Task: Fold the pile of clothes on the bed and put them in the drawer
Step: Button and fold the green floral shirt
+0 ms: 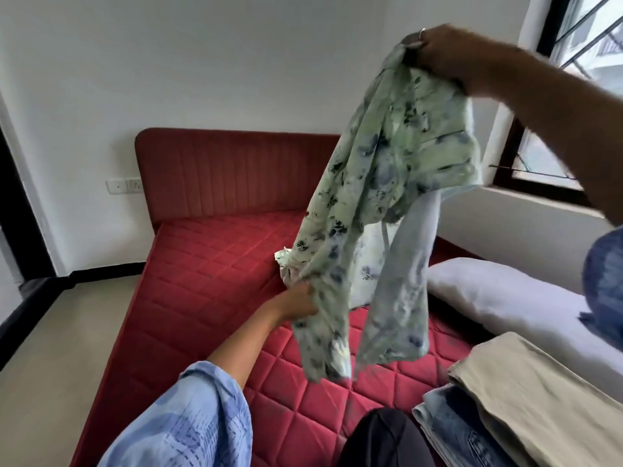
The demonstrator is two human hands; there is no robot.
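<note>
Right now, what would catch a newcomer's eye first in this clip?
The pale green flowered garment hangs in mid-air over the red quilted mattress, held high by the right hand and pinched lower down by the left hand. At lower right, folded clothes lie stacked on the bed beside a white pillow.
</note>
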